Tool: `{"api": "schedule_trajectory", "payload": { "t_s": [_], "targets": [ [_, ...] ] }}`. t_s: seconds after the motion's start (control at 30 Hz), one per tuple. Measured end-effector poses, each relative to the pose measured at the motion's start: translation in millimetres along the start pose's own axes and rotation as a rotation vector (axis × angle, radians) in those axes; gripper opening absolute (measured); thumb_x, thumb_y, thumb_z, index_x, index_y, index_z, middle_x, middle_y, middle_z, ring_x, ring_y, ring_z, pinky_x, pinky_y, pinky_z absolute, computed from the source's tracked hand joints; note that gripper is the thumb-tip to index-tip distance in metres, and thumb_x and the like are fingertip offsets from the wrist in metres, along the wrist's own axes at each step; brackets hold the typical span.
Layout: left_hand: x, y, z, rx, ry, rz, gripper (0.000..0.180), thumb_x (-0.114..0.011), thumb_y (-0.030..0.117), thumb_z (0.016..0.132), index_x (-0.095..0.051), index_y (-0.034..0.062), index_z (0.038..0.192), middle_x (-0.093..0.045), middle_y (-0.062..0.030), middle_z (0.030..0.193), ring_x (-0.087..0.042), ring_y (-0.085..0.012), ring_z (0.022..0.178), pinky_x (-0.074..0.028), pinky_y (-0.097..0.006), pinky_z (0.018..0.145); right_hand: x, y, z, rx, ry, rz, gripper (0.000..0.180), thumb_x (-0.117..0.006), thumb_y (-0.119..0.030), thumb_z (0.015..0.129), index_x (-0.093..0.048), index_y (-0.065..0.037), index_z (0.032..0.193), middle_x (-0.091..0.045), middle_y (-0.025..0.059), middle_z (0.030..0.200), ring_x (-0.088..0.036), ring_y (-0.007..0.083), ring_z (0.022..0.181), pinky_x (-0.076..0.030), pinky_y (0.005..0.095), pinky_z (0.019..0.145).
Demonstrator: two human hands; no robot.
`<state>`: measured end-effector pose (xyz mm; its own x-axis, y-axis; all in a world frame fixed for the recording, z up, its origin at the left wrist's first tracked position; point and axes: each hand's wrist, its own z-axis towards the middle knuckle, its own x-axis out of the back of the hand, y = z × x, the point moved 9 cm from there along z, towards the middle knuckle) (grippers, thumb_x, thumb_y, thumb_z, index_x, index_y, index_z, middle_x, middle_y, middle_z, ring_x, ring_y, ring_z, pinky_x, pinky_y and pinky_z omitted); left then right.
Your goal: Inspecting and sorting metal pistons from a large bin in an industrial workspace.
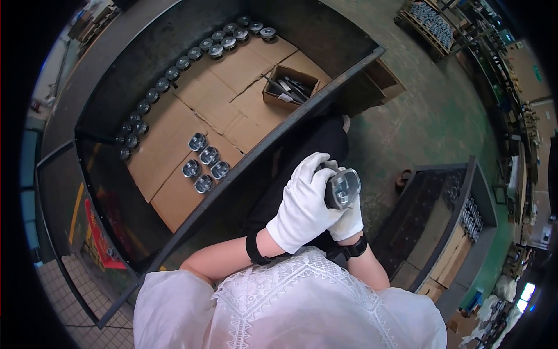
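My left hand point(303, 203), in a white glove, is wrapped round a metal engine piston point(344, 189) from its left side. From below and to the right my right hand point(350, 223), gloved too, closes on the same piston and is partly hidden behind it. The piston is tilted, with its shiny, hollow open side turned up and right. Several similar pistons point(209, 155) stand grouped on a cardboard sheet point(168, 128) in the dark metal bin to my left. More pistons point(172, 73) line that bin's far wall.
The bin's raised metal rim point(256, 152) runs between my hands and the grouped pistons. A small cardboard box point(281, 100) of tools sits inside. At right stands another metal bin point(478, 161) with cardboard and pistons. A loaded pallet point(429, 26) is farther off on the green floor.
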<state>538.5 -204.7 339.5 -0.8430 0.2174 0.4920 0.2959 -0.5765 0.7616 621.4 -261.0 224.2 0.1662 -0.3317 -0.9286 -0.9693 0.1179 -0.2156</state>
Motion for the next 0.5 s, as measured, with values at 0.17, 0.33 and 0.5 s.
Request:
{"api": "schedule_trajectory", "payload": {
  "t_s": [0.17,0.33,0.5],
  "targets": [
    [20.8,-20.5,-6.2,0.086,-0.004,0.025,0.056,-0.085,0.011,0.062,-0.056,0.0024,0.108,-0.055,-0.0203,0.126,-0.065,-0.0383,0.101,-0.056,-0.042,0.084,-28.3,10.5,20.2,-0.060,0.045,-0.142,0.033,-0.050,-0.034,0.102,-0.063,-0.007,0.117,-0.068,0.0113,0.114,-0.065,0.0233,0.107,-0.051,0.0365,0.096],
    [57.0,-33.1,-8.4,0.139,0.070,0.038,0.056,-0.084,0.008,0.063,-0.054,0.0022,0.110,-0.054,-0.0209,0.124,-0.064,-0.0391,0.102,-0.055,-0.042,0.085,-45.5,41.1,38.2,-0.136,0.009,-0.197,0.032,-0.048,-0.030,0.103,-0.063,-0.005,0.116,-0.068,0.0112,0.114,-0.065,0.0223,0.105,-0.051,0.0353,0.096],
    [120.3,-44.2,-6.5,0.158,0.098,0.205,0.046,-0.078,0.004,0.063,-0.057,0.0025,0.104,-0.057,-0.0196,0.116,-0.063,-0.0396,0.099,-0.053,-0.043,0.084,-86.2,73.9,52.0,-0.140,-0.218,-0.792,0.056,-0.024,-0.039,0.110,-0.048,0.001,0.141,-0.057,0.0148,0.135,-0.056,0.0198,0.123,-0.044,0.0331,0.105]
  ]
}}
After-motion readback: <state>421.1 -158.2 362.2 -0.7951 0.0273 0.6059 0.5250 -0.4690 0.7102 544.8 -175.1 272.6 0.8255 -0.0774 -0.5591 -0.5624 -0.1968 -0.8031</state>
